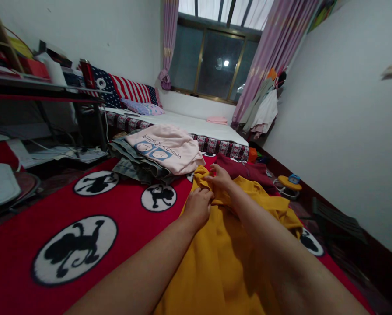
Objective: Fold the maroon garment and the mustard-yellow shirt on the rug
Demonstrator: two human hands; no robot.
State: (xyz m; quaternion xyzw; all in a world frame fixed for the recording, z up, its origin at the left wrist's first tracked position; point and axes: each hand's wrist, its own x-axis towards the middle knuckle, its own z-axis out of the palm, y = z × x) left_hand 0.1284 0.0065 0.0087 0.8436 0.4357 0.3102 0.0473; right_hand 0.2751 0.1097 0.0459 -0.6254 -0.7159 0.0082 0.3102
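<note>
A mustard-yellow garment (212,253) lies spread over the red patterned blanket, from the bottom edge of the view up to the middle. My left hand (199,204) rests near its upper left part, fingers curled and closed on the cloth. Just beyond it, my right hand (220,177) reaches across the garment's top; its thumb and a finger are apart by a bunched fold. Part of the cloth is hidden under my right forearm. A pale pink top with printed lettering (183,146) lies on folded grey-green clothes (143,164) behind my hands. A maroon garment (242,168) lies behind the yellow one.
The red blanket (127,236) bears black monkey figures in white ovals. A cluttered desk (51,89) and a chair (2,186) stand left. Behind is a bed (189,116) under a window. Clothes (264,109) hang at right, near a yellow stool (289,183) and dark folding seat (337,218).
</note>
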